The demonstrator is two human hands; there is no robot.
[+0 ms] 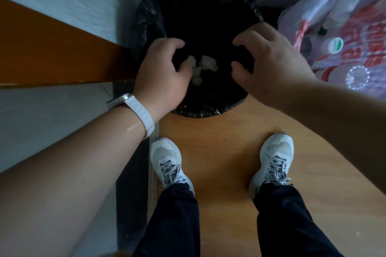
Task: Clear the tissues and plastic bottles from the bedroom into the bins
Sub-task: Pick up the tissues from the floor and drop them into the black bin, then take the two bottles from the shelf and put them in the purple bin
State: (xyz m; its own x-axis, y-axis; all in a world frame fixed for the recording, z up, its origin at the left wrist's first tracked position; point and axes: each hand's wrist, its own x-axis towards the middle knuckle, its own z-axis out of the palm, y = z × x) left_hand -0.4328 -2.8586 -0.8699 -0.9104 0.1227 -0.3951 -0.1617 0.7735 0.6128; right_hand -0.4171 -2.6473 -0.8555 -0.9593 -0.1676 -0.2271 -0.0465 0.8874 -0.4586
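Standing over a round waste bin lined with a black plastic bag (144,16), a person holds both bare hands above its dark mouth. The crumpled white paper tissues (206,64) show directly below and between the hands, inside the ring of the liner, far closer to the left hand (165,71) than to the right hand (271,62).

The left hand's fingers curl downward with their tips just beside the nearest wad. Whether they pinch it or it lies loose beneath them cannot be told. The right hand is spread, fingers loosely bent, grasping nothing.

The pale lumps form a small cluster with no clear long axis, strung roughly toward the person's feet. At least three can be counted, though blur keeps the tally uncertain.

Only one bin is in view. To its right slumps one translucent plastic carrier bag with red print (344,2), and at least two plastic bottles show in it: a pale bottle with a green-and-white cap (335,45) and a clear bottle seen end-on (357,77).

Judged from this, the tissues are at or in the bin, and any next reach for bottles would fall to the right hand, which is nearer that bag.
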